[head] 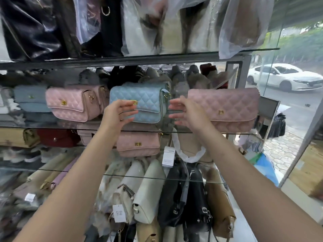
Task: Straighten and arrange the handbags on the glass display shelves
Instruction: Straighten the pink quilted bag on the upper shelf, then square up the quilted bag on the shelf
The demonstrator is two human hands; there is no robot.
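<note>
1. Head view, item: blue quilted handbag (146,97), flap front with a gold clasp (134,102). It stands upright on the middle glass shelf (183,132), directly between the two hands.
2. Left hand (117,112): open, fingers nearly straight and laid across the lower left of the bag's front, thumb up by the clasp. It curls round nothing. Whether the fingers press on the flap or only hover over it cannot be told.
3. Right hand (188,114): open, fingers spread and pointing inward at the bag's right end, just beside it. Contact cannot be told.
4. Reason for the hold, as a judgement: flat palms on either side suit squaring a soft bag to face front and nudging it along the shelf, not lifting it.
5. Beyond the left hand: pale pink quilted handbag (70,103), angled, with its end panel showing. It probably needs turning as well.
6. Beyond the right hand: long dusty-rose quilted handbag (227,109), front-facing, and a gap between it and the blue bag.
7. Below both hands: pink handbag (138,145) on the shelf underneath.
8. Status: arranging is under way on this shelf, and the spacing is uneven.
</note>
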